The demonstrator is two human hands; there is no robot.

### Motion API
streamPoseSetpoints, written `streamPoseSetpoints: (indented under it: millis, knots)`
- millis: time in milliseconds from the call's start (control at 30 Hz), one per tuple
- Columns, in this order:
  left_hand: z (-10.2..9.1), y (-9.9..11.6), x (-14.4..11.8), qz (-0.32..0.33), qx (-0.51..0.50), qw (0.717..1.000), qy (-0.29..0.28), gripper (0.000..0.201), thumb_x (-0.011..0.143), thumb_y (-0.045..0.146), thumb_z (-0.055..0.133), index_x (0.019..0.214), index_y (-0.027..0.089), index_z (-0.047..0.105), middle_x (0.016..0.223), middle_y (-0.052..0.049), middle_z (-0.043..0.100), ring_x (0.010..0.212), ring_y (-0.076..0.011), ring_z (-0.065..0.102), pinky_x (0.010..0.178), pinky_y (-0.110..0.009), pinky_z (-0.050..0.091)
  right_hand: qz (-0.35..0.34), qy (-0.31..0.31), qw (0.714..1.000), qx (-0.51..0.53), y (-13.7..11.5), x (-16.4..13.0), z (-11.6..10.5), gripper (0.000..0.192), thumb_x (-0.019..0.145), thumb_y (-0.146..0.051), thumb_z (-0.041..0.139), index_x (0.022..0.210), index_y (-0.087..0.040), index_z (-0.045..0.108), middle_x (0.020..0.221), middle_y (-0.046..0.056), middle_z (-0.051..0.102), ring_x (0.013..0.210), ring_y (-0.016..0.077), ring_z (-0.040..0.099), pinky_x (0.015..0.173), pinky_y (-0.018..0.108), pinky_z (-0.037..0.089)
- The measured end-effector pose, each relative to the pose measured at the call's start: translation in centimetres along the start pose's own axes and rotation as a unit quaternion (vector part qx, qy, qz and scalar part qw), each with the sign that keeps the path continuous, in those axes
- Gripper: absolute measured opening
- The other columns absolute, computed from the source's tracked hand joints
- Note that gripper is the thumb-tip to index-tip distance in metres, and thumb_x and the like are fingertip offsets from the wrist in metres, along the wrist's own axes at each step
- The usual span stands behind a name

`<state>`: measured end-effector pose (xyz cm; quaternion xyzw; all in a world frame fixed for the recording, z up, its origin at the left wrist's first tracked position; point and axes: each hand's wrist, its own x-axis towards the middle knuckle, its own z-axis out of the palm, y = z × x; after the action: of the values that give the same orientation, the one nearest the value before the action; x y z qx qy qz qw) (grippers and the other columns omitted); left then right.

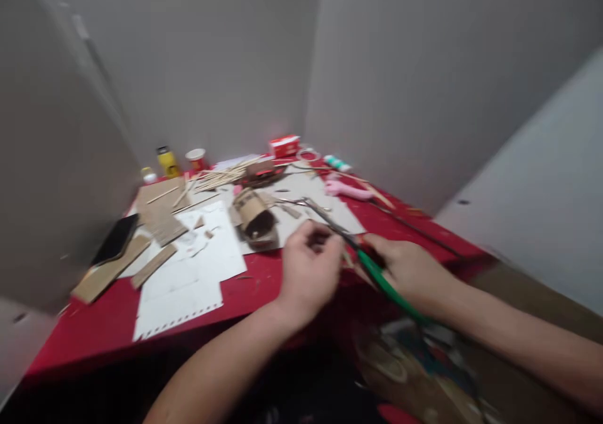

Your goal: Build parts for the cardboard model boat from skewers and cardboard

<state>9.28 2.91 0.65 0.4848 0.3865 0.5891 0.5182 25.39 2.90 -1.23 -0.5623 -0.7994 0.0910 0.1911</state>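
Note:
My right hand (405,270) grips a pair of green-handled scissors (377,273), whose dark blades point up and left over the table's front edge. Close beside the blades is my left hand (313,267), its fingers curled in a pinch; whatever they hold is hidden or too small to make out. Just beyond my left hand, a rolled brown cardboard piece (250,213) forms a hollow tube shape on white paper. Thin cardboard scraps seem to lie near the scissors, blurred.
Paper sheets (179,292), cardboard strips (110,270) and a black phone (116,239) lie left on the red table. Thin wooden sticks (226,176), a yellow bottle (168,162), a paper cup (196,159) and a red box (284,146) sit behind. A pink glue gun (346,189) lies right.

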Motion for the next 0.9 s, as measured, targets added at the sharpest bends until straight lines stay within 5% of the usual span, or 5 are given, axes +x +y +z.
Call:
streamPoseSetpoints:
  millis: [300,467,600,800,900]
  knots:
    - [-0.5,-0.9,1.3,-0.103,-0.069,0.988,-0.087,0.019,0.071,0.027,0.073,0.079,0.015,0.060,0.064,0.001,0.065,0.055,-0.0113,0.061,0.056,-0.024,0.053,0.100,0.036,0.994,0.017,0.5,0.0,-2.1,0.024,0.080,-0.039,0.048,0.064,-0.022,0.045,0.056,0.000,0.051,0.053,0.0138,0.043,0.054,0.025,0.034]
    - [-2.4,-0.1,1.4,-0.162,-0.111,0.972,-0.133,0.022,0.071,0.026,0.078,0.081,0.015,0.062,0.071,-0.005,0.072,0.060,-0.0128,0.065,0.059,-0.023,0.052,0.130,0.041,0.975,0.177,0.9,0.1,-2.8,0.041,0.076,-0.058,0.056,0.062,-0.022,0.040,0.058,-0.004,0.039,0.056,0.0126,0.037,0.052,0.025,0.031]
    - [-3.9,1.2,1.0,-0.192,-0.120,0.958,-0.176,0.031,0.072,0.024,0.078,0.101,0.016,0.067,0.070,-0.005,0.072,0.054,-0.0120,0.064,0.053,-0.021,0.049,0.133,0.010,0.963,0.233,0.1,0.5,-3.0,0.042,0.073,-0.059,0.061,0.066,-0.022,0.042,0.062,-0.004,0.040,0.058,0.0128,0.039,0.053,0.025,0.033]
    - [-5.6,2.8,0.3,-0.182,-0.097,0.966,-0.158,0.018,0.081,0.028,0.071,0.094,0.019,0.063,0.058,-0.002,0.069,0.045,-0.0107,0.061,0.045,-0.017,0.047,0.100,0.010,0.995,0.029,1.7,2.3,-2.1,0.031,0.081,-0.051,0.053,0.081,-0.020,0.054,0.071,0.001,0.058,0.066,0.0176,0.054,0.059,0.026,0.040]
    - [-6.5,3.2,0.1,-0.175,-0.075,0.971,-0.147,0.017,0.083,0.031,0.069,0.087,0.018,0.058,0.056,-0.001,0.068,0.043,-0.0112,0.060,0.043,-0.018,0.047,0.119,-0.008,0.987,-0.105,3.1,3.4,-1.4,0.032,0.083,-0.046,0.051,0.095,-0.018,0.061,0.080,0.007,0.068,0.073,0.0235,0.063,0.059,0.029,0.040]
